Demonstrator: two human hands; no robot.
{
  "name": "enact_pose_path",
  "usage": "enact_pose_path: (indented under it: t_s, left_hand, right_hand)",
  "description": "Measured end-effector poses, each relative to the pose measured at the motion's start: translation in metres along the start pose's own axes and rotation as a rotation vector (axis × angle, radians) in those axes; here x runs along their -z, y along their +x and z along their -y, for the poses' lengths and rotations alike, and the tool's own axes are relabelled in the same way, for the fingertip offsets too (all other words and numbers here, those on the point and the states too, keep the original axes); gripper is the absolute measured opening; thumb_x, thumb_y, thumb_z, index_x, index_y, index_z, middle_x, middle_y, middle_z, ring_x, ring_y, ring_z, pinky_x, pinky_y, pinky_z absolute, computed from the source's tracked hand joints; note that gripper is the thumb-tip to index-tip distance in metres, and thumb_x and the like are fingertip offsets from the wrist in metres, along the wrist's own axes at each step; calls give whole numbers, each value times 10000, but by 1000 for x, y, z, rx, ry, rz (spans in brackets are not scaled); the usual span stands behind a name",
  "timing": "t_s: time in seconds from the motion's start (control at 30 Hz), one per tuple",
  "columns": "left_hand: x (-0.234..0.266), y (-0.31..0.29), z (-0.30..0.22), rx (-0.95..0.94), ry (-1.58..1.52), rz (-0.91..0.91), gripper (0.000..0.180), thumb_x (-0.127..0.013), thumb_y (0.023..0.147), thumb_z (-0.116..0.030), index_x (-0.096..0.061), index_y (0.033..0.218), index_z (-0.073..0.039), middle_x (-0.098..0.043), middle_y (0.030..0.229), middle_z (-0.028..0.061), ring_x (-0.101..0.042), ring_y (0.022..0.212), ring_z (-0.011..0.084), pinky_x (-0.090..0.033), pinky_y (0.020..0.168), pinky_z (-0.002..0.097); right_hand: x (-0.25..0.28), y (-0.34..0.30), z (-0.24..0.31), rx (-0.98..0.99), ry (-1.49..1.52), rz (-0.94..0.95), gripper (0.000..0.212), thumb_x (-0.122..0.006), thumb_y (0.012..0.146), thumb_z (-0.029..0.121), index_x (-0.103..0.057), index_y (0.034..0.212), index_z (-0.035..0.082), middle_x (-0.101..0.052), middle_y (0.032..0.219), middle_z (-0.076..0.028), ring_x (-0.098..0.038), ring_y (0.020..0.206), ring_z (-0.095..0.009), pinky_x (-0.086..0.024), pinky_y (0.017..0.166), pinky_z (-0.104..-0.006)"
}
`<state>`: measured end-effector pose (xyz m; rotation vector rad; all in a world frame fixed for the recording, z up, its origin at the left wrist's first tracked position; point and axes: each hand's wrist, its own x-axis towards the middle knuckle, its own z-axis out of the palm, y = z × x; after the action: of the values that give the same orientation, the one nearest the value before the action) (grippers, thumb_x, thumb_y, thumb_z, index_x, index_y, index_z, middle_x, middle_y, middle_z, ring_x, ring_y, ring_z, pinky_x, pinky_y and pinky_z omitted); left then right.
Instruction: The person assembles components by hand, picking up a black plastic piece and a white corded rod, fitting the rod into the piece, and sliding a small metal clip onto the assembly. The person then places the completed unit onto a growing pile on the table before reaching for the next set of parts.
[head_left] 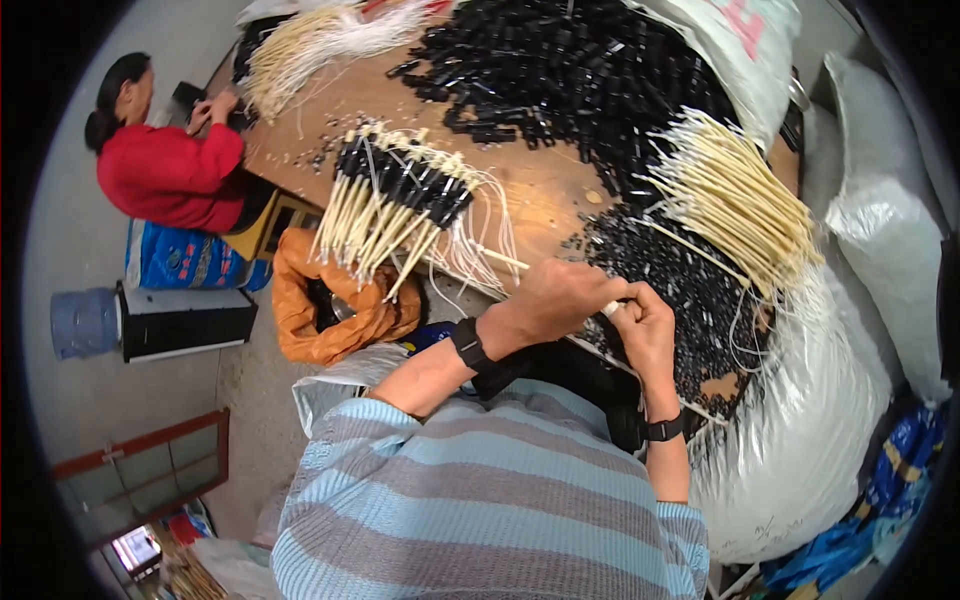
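Head camera: worn above the striped sweater (480, 490), aimed down.
Left hand (553, 300), right hand (650, 335): viewed near, from above.
Wooden table (530, 190): shown just beyond, by fisheye lens.

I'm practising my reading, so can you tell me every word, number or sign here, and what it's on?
I won't copy writing out, but here's where it shows:
Upper-right white sack: large red marking, partly cut off.
Blue bag: white characters, small and blurred.
Lower-right white sack: faint dark marks, unreadable.

Curled left hand (558, 298) beside right hand (650, 330)
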<state>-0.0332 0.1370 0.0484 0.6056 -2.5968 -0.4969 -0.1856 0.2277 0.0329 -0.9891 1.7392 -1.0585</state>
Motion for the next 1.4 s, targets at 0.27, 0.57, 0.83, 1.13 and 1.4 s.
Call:
enact_pose_path:
  t_s: [0.27, 0.57, 0.83, 1.13, 1.4]
  left_hand:
    - [62, -36, 86, 265, 172, -521, 159, -709, 663, -120, -693, 822, -116, -682, 818, 66, -637, 698, 261, -481, 633, 354]
    - [50, -13, 95, 307, 46, -397, 339, -666, 680, -30, -666, 1019, -49, -666, 1006, 121, -610, 960, 307, -490, 851, 389]
    - [-45, 86, 110, 138, 56, -148, 316, -610, 705, 24, -679, 1001, -58, -625, 1066, 108, -557, 1009, 309, -463, 843, 393]
    - [-30, 55, 102, 283, -187, 18, 306, -612, 702, -18, -585, 1005, -49, -621, 948, 117, -577, 946, 315, -440, 863, 427]
    - [-16, 13, 69, 480, -758, 51, 415, -532, 755, 22, -572, 1161, -56, -644, 988, 81, -612, 946, 188, -471, 878, 304]
  right_hand:
    - [-6, 8, 36, 651, -380, -453, 116, -693, 828, 17, -692, 941, -4, -661, 891, -112, -613, 718, -183, -472, 614, -258]
    - [11, 21, 5, 517, -548, -161, 193, -735, 772, 150, -698, 924, 37, -678, 924, -127, -648, 816, -304, -497, 712, -365]
    - [118, 49, -34, 286, -1136, -566, 147, -701, 762, 125, -694, 902, 82, -618, 802, -124, -609, 712, -348, -474, 624, -429]
    - [121, 56, -30, 462, -1071, -482, 195, -685, 696, 57, -617, 877, 83, -551, 793, -79, -573, 805, -295, -415, 700, -399]
    - [96, 27, 8, 694, -867, -179, 218, -637, 799, 34, -627, 1012, 81, -597, 745, -97, -580, 620, -263, -431, 583, -336]
